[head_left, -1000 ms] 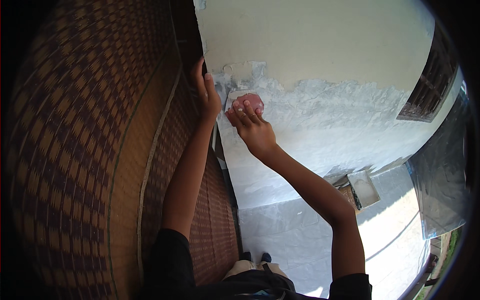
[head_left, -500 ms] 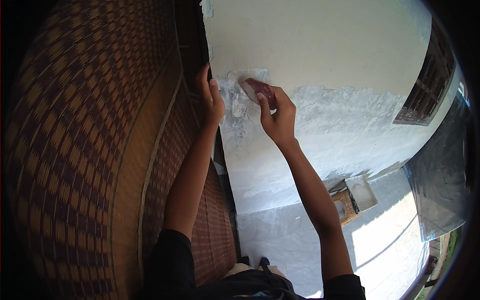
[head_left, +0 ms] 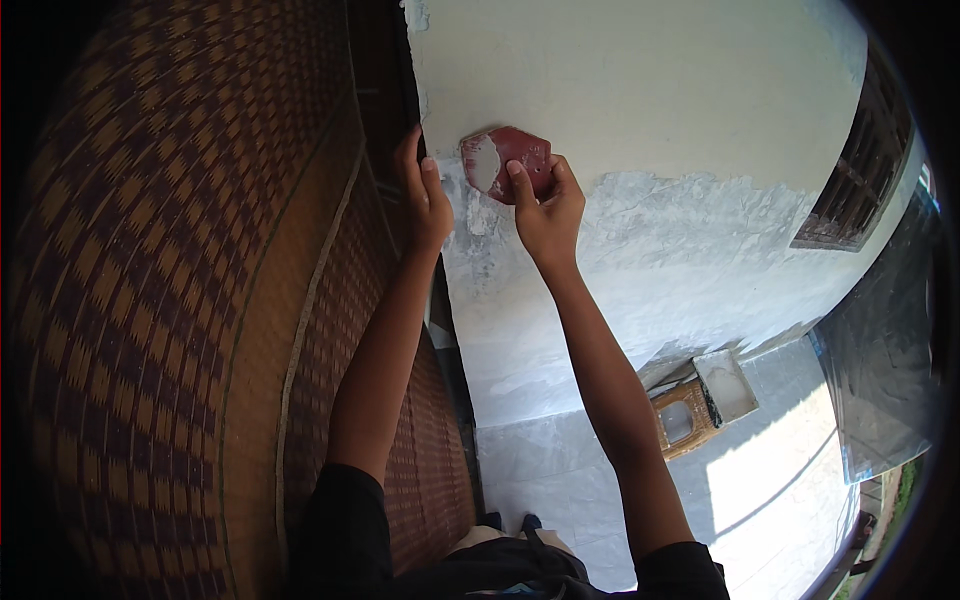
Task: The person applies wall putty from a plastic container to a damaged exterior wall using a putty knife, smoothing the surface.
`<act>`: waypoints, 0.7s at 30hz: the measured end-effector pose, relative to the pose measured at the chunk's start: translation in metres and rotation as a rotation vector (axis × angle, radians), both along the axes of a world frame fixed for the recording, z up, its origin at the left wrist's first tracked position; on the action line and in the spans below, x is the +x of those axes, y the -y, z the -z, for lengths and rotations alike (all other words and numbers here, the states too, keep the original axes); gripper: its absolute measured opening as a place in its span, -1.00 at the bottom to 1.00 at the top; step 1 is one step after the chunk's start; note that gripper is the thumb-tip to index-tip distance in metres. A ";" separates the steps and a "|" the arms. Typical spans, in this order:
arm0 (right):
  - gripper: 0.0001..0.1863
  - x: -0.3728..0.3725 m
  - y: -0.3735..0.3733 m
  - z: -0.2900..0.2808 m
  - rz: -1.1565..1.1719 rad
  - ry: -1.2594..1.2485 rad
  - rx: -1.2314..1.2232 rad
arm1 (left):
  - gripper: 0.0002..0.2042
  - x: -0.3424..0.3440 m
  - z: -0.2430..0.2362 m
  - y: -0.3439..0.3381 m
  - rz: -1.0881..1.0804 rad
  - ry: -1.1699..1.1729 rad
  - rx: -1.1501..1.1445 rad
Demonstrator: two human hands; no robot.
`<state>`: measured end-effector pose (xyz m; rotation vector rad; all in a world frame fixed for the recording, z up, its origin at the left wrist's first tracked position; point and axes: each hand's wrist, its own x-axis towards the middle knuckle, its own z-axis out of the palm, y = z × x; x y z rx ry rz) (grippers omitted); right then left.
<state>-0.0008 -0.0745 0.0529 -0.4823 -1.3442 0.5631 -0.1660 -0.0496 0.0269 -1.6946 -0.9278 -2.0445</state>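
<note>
My right hand (head_left: 550, 212) grips a dark red, flat putty scraper (head_left: 528, 150), with the thumb across its face. Whitish putty (head_left: 484, 165) coats the scraper's left part. Its broad face shows, and its left and top edges lie at or very near the wall (head_left: 620, 110); contact is hard to make out. My left hand (head_left: 428, 200) rests against the wall's left vertical edge, fingers stretched upward and thumb apart, with no tool in it. Grey, patchy putty (head_left: 480, 250) marks the wall just below the scraper.
Woven brown matting (head_left: 130, 300) stands along the left, past a dark gap. Below right, a tray (head_left: 725, 385) of pale material sits by a tan stool-like frame (head_left: 690, 445) on the grey floor (head_left: 560, 465). A barred window (head_left: 855, 170) and dark sheeting (head_left: 885, 360) are at right.
My right hand has moved slightly left and up, and the scraper has turned so its broad face shows more. My left hand stays at the wall edge.
</note>
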 end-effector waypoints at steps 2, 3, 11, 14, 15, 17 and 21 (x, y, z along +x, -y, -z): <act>-0.77 0.000 -0.003 -0.001 0.027 0.001 0.009 | -0.59 0.000 0.000 -0.001 0.001 0.003 -0.001; -0.77 0.001 -0.005 -0.002 0.053 0.002 0.018 | -0.58 -0.001 0.000 -0.001 0.002 0.006 -0.002; -0.76 0.023 -0.018 -0.003 0.137 -0.028 0.009 | -0.58 0.002 -0.003 0.004 0.003 -0.003 -0.012; -0.76 0.040 -0.025 0.002 0.115 -0.060 -0.047 | -0.57 0.003 -0.004 0.005 0.006 -0.003 -0.012; -0.77 0.048 -0.028 0.004 0.095 -0.114 -0.075 | -0.57 0.004 -0.004 0.005 0.003 -0.008 -0.008; -0.79 0.057 -0.024 0.004 0.013 -0.216 -0.157 | -0.57 0.003 -0.004 0.005 -0.001 -0.010 -0.007; -0.76 0.053 -0.011 0.002 -0.097 -0.211 -0.108 | -0.57 0.002 -0.003 0.005 -0.004 -0.007 -0.007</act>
